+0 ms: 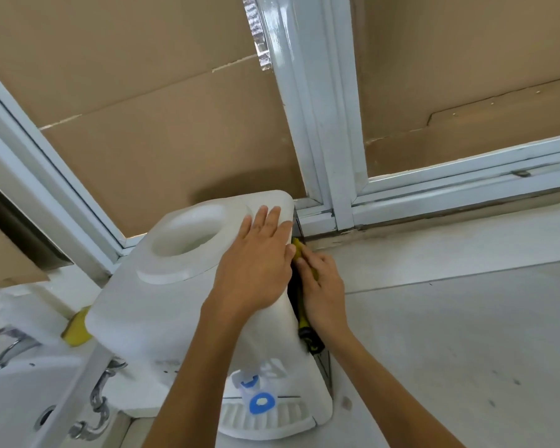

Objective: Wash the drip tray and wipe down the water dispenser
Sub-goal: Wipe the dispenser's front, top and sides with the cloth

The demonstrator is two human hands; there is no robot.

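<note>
While left hand (256, 263) steadies dispenser (188, 286) — no writing legible.

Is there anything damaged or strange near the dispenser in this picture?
Yes. The window frame behind the water dispenser has chipped paint near its base, and cardboard covers the panes where glass would show. Nothing looks spilled.

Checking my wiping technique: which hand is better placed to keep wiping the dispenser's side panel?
Right hand: it holds the yellow cloth against the white plastic water dispenser's side. Left hand lies flat on top, steadying.
</note>
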